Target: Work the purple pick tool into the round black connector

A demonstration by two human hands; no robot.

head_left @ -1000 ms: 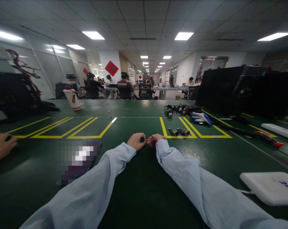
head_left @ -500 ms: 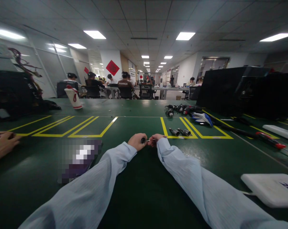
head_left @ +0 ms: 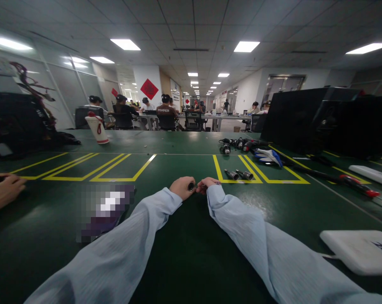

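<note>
My left hand (head_left: pixel 180 188) is wrapped around a metal cylinder with a dark round open end (head_left: pixel 191 186), which faces me. Close beside it, my right hand (head_left: pixel 208 183) pinches a thin metal rod (head_left: pixel 197 187) whose tip reaches the cylinder's end. Whether the rod goes inside or only touches is too small to tell, and my right fingers hide its other end. Just right of my hands, two similar metal cylindrical parts (head_left: pixel 231 174) lie side by side within a yellow taped outline (head_left: pixel 216 169) on the green table (head_left: pixel 184 253).
A phone-like purple object (head_left: pixel 107 217), partly pixelated, lies left of my left forearm. Another person's hand (head_left: pixel 7 192) rests at the left edge. Cabled parts (head_left: pixel 238 145), a blue-white glove (head_left: pixel 270 157), a red-black tool (head_left: pixel 358 185) and a white box (head_left: pixel 358 251) are to the right.
The thin rod shows less between my hands, and my right hand has shifted very slightly left. My left hand keeps its hold on the cylinder.
</note>
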